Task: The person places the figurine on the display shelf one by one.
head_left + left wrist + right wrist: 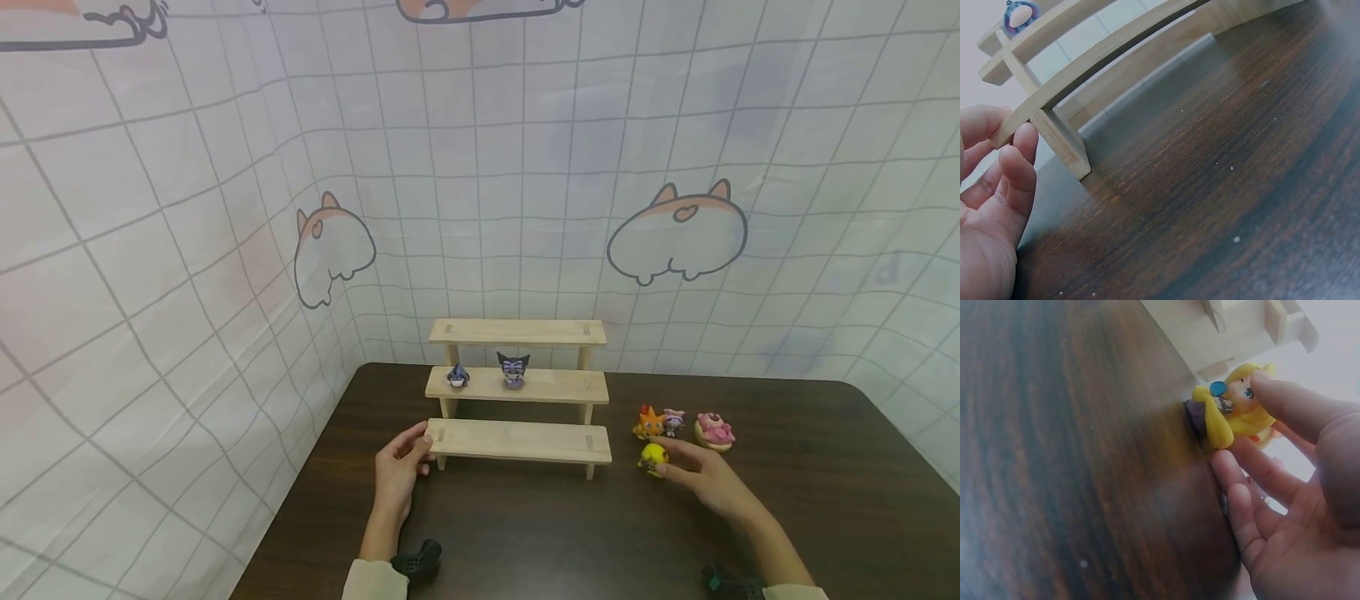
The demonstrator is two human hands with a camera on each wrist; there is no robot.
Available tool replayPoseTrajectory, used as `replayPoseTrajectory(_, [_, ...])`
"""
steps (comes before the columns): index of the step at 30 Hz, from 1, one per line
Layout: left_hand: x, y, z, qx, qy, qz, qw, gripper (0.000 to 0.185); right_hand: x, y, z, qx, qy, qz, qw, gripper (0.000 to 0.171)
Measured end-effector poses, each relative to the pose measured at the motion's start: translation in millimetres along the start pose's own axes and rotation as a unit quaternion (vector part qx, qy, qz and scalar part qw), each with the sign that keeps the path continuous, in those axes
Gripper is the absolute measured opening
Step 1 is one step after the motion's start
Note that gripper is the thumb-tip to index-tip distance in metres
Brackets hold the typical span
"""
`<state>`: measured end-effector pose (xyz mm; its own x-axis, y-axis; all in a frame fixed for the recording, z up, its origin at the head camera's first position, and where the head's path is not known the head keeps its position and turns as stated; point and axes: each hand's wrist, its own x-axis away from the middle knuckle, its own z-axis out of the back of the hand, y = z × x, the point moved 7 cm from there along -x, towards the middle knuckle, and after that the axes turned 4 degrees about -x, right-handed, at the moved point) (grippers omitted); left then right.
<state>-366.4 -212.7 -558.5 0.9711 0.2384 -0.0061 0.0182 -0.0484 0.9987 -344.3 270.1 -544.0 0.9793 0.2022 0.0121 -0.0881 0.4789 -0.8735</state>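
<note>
A three-step wooden display stand (pixel 517 439) stands on the dark table. My left hand (pixel 397 467) pinches the left end of its lowest step, thumb on top and fingers beneath, as the left wrist view also shows. To the stand's right, my right hand (pixel 708 479) holds a yellow-haired figurine (pixel 1235 409) between thumb and fingers, its base close to the tabletop. On the middle step sit a small blue figurine (pixel 458 377) at the left and a purple figurine with black pointed ears (pixel 513 372) near the centre.
Behind the yellow-haired figurine are an orange figurine (pixel 648 423), a small pink-and-purple figurine (pixel 673 422) and a pink figurine (pixel 714 432) with a cream base. A white grid-patterned curtain (pixel 510 208) hangs along the back and left of the dark table (pixel 525 533).
</note>
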Motion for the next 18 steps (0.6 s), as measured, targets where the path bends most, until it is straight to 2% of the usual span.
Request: replayPoseTrajectory(18, [0.3,-0.4,0.2,-0.008,-0.003,0.006,0.9999,0.034,-1.9,3.1,-1.2,0.007,0.004,0.006,1.000,0.055])
